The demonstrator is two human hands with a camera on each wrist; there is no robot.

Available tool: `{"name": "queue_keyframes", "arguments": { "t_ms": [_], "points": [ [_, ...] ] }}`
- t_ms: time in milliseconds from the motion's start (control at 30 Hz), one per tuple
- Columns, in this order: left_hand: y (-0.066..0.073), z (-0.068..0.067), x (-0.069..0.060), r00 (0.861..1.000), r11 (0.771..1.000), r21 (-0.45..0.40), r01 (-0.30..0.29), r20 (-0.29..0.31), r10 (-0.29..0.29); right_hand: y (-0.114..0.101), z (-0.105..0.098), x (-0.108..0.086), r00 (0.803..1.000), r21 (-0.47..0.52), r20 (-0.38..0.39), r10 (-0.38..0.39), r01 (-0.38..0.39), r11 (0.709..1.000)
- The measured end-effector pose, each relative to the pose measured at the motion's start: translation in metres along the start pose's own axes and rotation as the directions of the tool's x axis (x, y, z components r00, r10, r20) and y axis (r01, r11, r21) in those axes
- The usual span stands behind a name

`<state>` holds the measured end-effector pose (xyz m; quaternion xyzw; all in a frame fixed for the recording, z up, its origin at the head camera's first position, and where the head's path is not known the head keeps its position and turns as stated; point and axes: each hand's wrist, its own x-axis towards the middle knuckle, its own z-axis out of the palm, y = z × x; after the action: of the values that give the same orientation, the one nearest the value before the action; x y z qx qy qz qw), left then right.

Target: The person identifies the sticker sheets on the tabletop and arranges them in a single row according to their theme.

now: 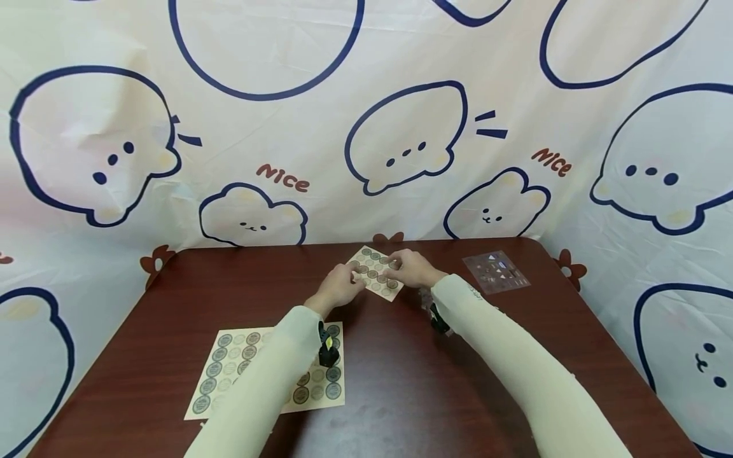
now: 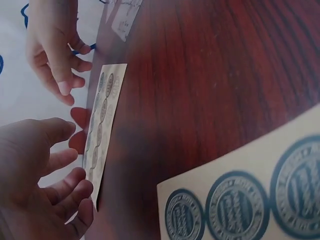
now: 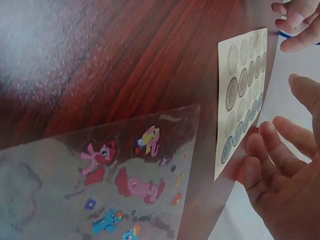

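Observation:
A small cream sheet of round stickers [image 1: 375, 273] lies tilted near the table's back edge. My left hand [image 1: 338, 287] is over its left side and my right hand [image 1: 415, 270] over its right side, fingers slightly bent. In the left wrist view, my left hand [image 2: 45, 175] and right hand [image 2: 55, 45] show beside the sheet [image 2: 102, 120], holding nothing. The right wrist view has my right hand [image 3: 287, 170] by the sheet [image 3: 240, 95], fingers apart and relaxed, and my left fingertips [image 3: 300, 22] at the top right.
A larger sheet of round stickers [image 1: 229, 356] lies front left, partly under my left sleeve. At the back right is a clear sheet [image 1: 497, 272]; another clear piece shows partly by my right wrist. Colourful pony stickers mark a clear sheet [image 3: 135, 185]. A printed cloth [image 1: 326, 146] hangs behind.

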<state>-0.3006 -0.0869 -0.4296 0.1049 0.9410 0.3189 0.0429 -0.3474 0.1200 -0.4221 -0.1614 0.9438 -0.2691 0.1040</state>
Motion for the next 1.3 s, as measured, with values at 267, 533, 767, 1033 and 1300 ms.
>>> {"name": "queue_keyframes", "arguments": {
  "t_ms": [267,533,767,1033,1300],
  "points": [
    [0.001,0.006,0.002,0.998,0.998,0.024,0.057,0.002,-0.057,0.005,-0.005,0.0,0.998,-0.037,0.014,0.068,-0.067,0.997],
    [0.006,0.005,-0.002,0.995,0.993,0.059,0.101,0.017,-0.103,0.013,-0.005,-0.001,0.995,-0.079,0.053,0.087,-0.083,0.993],
    [0.006,0.002,-0.006,0.993,0.994,0.056,0.097,0.064,-0.101,0.011,-0.01,-0.007,0.995,-0.09,0.077,0.071,-0.064,0.994],
    [0.008,0.002,-0.005,0.989,0.981,0.14,0.135,0.047,-0.143,0.007,-0.011,-0.009,0.995,-0.088,0.093,0.042,-0.034,0.996],
    [0.004,0.003,-0.006,0.988,0.967,0.218,0.134,0.044,-0.147,0.003,-0.005,-0.005,0.989,-0.081,0.143,0.041,-0.03,0.996]
  ]
}}
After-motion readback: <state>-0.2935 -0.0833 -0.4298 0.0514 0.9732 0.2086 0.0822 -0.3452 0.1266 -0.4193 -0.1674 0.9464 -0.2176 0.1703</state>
